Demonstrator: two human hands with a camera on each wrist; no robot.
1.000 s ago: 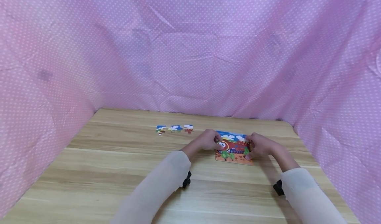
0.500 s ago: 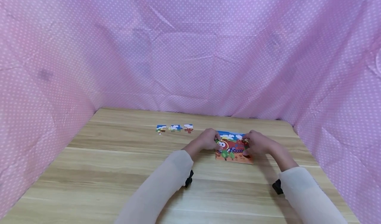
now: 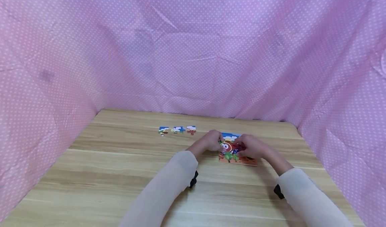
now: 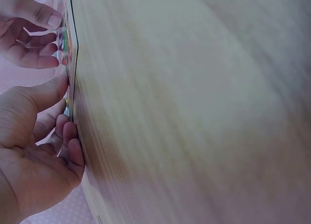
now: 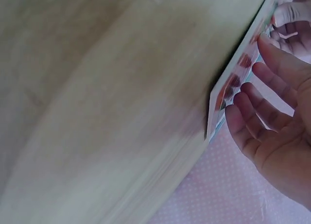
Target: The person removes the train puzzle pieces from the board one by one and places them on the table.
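Note:
A jigsaw puzzle (image 3: 230, 156) with a bright cartoon picture of big eyes, trees and clouds lies on the table, right of the middle. My left hand (image 3: 213, 141) grips its left edge, and in the left wrist view the thumb (image 4: 54, 90) lies on the picture while the other fingers bend at the border. Across the right half of the puzzle reaches my right hand (image 3: 252, 148), covering part of the picture. The right wrist view shows its fingers (image 5: 256, 105) loosely bent with the tips at the picture's surface, the thumb close to the left hand.
Three loose puzzle pieces lie in a row left of the puzzle: a left one (image 3: 163, 130), a middle one (image 3: 178, 129) and a right one (image 3: 191, 129). The wooden table (image 3: 120, 173) ends at a pink dotted cloth (image 3: 193, 69) behind and at both sides.
My right hand has moved left from the puzzle's right edge to over its middle, and now hides more of the picture. The left hand stays at the left edge.

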